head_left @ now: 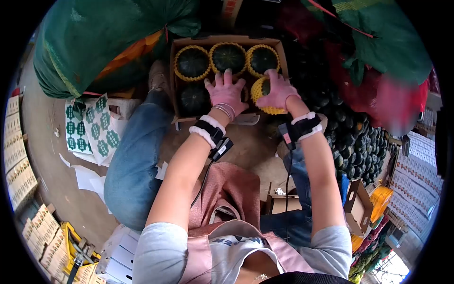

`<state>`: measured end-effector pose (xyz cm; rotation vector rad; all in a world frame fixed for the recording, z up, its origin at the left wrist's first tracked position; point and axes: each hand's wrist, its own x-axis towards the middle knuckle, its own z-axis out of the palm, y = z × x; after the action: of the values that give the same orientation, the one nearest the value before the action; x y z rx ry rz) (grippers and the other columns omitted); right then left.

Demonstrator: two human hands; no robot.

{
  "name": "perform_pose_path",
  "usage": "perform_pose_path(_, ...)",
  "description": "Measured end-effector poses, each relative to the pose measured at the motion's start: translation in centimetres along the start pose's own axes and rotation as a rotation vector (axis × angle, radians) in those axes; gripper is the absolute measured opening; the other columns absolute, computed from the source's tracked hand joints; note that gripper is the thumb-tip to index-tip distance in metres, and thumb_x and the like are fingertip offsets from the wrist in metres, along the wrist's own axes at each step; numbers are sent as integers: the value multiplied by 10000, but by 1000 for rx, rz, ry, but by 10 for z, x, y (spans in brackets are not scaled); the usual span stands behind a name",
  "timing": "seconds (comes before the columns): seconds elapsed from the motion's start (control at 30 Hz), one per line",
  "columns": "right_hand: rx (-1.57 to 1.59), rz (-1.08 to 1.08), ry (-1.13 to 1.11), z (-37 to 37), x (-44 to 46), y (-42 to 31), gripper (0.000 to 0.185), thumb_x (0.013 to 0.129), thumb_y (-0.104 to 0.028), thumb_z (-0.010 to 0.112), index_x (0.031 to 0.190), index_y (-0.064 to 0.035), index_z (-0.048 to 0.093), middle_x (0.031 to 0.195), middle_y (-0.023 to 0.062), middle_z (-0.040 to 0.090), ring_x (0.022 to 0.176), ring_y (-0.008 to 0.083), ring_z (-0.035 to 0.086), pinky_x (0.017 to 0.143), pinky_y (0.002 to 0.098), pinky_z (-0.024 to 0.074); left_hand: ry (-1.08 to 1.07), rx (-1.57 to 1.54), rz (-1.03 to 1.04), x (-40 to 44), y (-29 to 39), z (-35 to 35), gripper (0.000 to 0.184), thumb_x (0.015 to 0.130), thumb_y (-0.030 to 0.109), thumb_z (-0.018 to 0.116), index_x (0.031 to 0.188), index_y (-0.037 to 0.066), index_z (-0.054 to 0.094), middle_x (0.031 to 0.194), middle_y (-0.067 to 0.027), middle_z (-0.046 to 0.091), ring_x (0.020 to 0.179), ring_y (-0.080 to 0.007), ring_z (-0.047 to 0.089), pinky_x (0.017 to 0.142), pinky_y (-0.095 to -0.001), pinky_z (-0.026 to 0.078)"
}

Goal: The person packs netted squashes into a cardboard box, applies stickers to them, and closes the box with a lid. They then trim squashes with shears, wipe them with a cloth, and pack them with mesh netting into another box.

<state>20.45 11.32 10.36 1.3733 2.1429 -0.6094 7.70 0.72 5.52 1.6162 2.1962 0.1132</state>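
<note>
Open cardboard box (pixel 174 106) directly ahead of the worker, whose legs spread to either side. Far row holds three dark green round fruits, each in a yellow foam net: left fruit (pixel 193 62), middle fruit (pixel 228 57), right fruit (pixel 264 60). Near row: a dark fruit (pixel 194 98) with plain skin in the left corner; at the right, a netted fruit (pixel 257 92), close to the box wall.

Right hand (pixel 278 92), pink-gloved, is cupped over this netted fruit, fingers across its top and thumb on the near side; grip partly closed, with hold of it. Left hand (pixel 226 93), gloved alike, lies palm down over the middle of the near row, fingers spread wide, tips by the near edge of the middle fruit. Its grip is open; what lies under the palm is mostly hidden.

Both wrists wear fluffy white cuffs with black straps and small cabled devices.

Left of the box: a bulging green sack (pixel 109 42), and below it sheets of green labels (pixel 101 127). Right: a large heap of dark fruits (pixel 357 144), under another green sack (pixel 388 42).
</note>
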Motion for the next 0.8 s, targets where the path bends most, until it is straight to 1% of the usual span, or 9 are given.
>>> perform_pose_path(0.13,-87,172,-65,-2,4,-21,987,592,-401,772,1384,-145,242,1407,151,354,1294,343,343,1033,416,350,28,-119,-17,-5,-5,2,684,579,401,755,1218,308,527,1359,-170,310,1257,-421,276,1025,-562,231)
perform_pose_path(0.17,-75,225,-67,-2,2,-28,991,600,-409,770,1392,-168,225,1409,149,344,1293,345,339,1020,463,347,30,-127,-9,-4,-5,4,689,574,396,755,1217,309,526,1352,-176,314,1250,-428,280,1023,-555,236)
perform_pose_path(0.37,-47,252,289,29,4,-30,992,585,-386,790,1383,-230,222,1357,136,344,1245,361,343,951,507,353,21,-146,-11,-3,-2,3,709,561,395,760,1223,305,521,1329,-189,328,1225,-450,294,1020,-540,246)
perform_pose_path(0.47,76,76,567,80,29,-4,1003,560,-331,812,1369,-228,229,1363,137,290,1246,374,297,987,510,308,3,-142,21,1,-1,3,715,581,399,757,1243,301,505,1340,-199,317,1235,-464,282,1025,-547,238)
perform_pose_path(0.57,82,93,386,71,29,-5,1067,571,-342,812,1419,-240,172,1411,161,249,1281,397,258,1017,545,257,40,-195,118,-4,-15,6,724,627,389,743,1286,267,470,1354,-216,321,1265,-459,262,1038,-556,220)
perform_pose_path(0.67,-344,118,154,30,1,-41,1049,595,-357,797,1435,-258,176,1452,182,218,1331,401,198,1018,572,229,206,-278,73,-18,-51,-13,688,652,376,732,1277,221,487,1316,-214,386,1234,-416,336,1033,-523,251)
perform_pose_path(0.7,-331,42,202,27,-5,-55,1004,618,-375,775,1437,-273,204,1480,202,175,1361,405,150,1009,592,215,367,-256,46,-21,-73,-21,625,676,344,722,1244,181,518,1228,-207,473,1159,-383,426,999,-483,320)
perform_pose_path(0.73,-281,-105,378,32,-13,-69,941,619,-381,760,1410,-254,266,1426,206,269,1308,406,263,1007,562,239,508,-316,-4,-19,-97,-21,519,676,296,703,1158,167,561,1184,-195,483,1085,-398,451,940,-509,362)
perform_pose_path(0.8,250,-505,377,49,-13,-106,871,622,-378,746,1372,-232,327,1300,206,401,1211,393,382,1003,527,262,608,-298,-216,-13,-140,-22,412,719,248,667,1097,105,583,1149,-225,506,1020,-420,497,867,-469,438)
